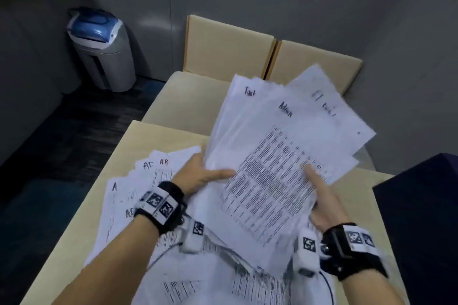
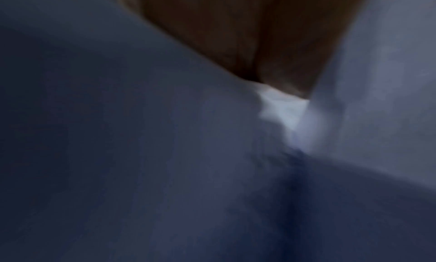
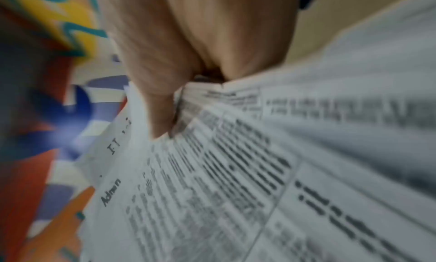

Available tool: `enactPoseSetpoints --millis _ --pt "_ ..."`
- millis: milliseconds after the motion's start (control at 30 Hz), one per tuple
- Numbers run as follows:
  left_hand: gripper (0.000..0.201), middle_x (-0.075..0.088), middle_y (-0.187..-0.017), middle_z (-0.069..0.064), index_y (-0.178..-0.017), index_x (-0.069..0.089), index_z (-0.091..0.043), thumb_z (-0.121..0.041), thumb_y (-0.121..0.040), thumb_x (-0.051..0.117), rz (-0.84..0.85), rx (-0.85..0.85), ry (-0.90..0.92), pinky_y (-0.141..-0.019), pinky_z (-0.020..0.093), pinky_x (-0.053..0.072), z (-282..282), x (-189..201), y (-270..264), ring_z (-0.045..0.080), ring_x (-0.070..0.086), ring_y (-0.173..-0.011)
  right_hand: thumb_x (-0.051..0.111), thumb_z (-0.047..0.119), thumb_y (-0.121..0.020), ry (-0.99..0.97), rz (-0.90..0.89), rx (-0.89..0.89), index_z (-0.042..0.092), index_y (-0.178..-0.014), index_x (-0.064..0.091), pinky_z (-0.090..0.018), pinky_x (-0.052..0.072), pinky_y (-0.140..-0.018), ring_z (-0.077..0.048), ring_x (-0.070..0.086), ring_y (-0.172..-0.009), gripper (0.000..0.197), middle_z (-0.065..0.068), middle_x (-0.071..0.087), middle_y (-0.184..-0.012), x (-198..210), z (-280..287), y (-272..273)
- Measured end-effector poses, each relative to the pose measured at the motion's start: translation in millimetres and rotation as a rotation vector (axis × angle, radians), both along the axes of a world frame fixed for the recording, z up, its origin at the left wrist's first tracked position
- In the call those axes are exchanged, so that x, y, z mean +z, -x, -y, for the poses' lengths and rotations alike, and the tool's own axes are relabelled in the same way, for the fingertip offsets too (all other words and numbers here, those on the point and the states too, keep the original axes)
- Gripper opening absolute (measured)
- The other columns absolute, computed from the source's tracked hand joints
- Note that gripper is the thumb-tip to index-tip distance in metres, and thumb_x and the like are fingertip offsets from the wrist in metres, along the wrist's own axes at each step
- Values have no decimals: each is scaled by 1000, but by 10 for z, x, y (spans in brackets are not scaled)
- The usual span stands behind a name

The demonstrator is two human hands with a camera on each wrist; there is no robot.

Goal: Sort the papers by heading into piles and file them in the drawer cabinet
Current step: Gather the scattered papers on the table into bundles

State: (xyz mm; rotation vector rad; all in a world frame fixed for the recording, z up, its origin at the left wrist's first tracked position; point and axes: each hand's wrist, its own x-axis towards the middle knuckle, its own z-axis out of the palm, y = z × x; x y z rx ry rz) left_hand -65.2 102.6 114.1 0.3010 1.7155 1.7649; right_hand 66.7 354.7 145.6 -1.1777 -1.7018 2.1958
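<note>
White papers [image 1: 280, 156] fan above my fingers: I grip the sheaf with both left hand [image 1: 198, 176] and right hand [image 1: 322, 203], over the tabletop [image 1: 153, 136].

Raised paper stack [image 1: 280, 156] fills middle airspace above surface [image 1: 138, 146]. Loose sheets [image 1: 128, 200] cover near-left surface. Bare strip along left edge and far-left corner. Cardboard boxes [image 1: 228, 47] block far side. Dark block [image 1: 421, 205] walls right. Bin [image 1: 101, 49] on floor, well apart.
</note>
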Motion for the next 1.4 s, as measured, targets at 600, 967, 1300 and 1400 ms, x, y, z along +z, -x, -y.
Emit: enactPoseSetpoints --millis 600,967,1300,1400 --pt "62 68 -122 11 -124 58 2 4 -68 84 -340 274 -232 -102 41 50 -165 338 -76 22 63 -118 92 54 -50 -376 -276 10 28 -130 53 -37 46 -102 -17 59 -117 94 -4 59 -134 139 327 -115" --pt "29 73 -79 5 -87 75 -7 14 -68 79 -259 205 -163 -64 18 52 -310 76 49 10 67 -71 38 36 -106 -731 -570 -116 9 -115 57 -39 56 -86 -19 71 -94 35 1 69 -109 557 301 38" --pt "14 74 -75 -1 -78 71 -6 -18 -84 75 -195 154 -75 -70 27 55 -359 69 165 16 70 -67 56 95 -51 -336 -55 57 33 -149 30 -44 30 -116 -17 41 -139 118 3 43 -150 -312 -229 108" --pt "13 72 -68 0 -76 68 2 -9 -82 73 -136 126 -100 -67 29 57 -365 116 262 9 67 -61 67 93 -36 -264 57 247 26 -154 23 -49 30 -117 -20 38 -141 143 -2 35 -158 -764 -231 126"
